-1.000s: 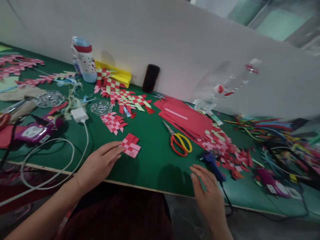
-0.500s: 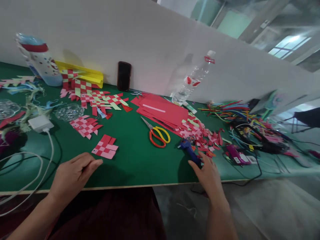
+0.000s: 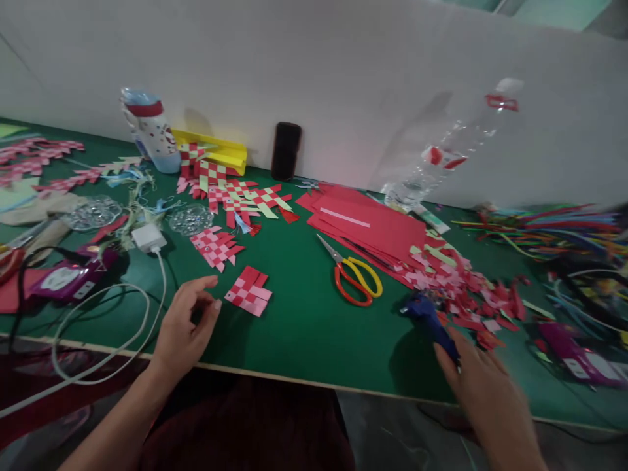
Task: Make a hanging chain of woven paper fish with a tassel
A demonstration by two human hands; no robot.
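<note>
My left hand (image 3: 184,327) hovers over the front of the green table, with thumb and forefinger apart and nothing between them. Close to its fingertips lies a small woven paper fish (image 3: 249,291) in red and pink. My right hand (image 3: 488,386) has its fingers around the handle of a dark blue hot glue gun (image 3: 432,320), whose nozzle points left; the lower part of the handle is hidden by the hand. Between the hands rest scissors (image 3: 349,271) with one orange and one yellow handle, slightly spread.
Red paper sheets (image 3: 363,209) lie behind the scissors, beside a heap of paper scraps (image 3: 456,281). Finished woven fish (image 3: 216,245), a phone (image 3: 286,150), a flask (image 3: 154,134) and a leaning plastic bottle (image 3: 432,157) stand or lie farther back. A white cable (image 3: 159,281) loops at left.
The view has turned left, so things appear farther right. My left forefinger has lifted away from the thumb. My right hand has closed around the glue gun's handle.
</note>
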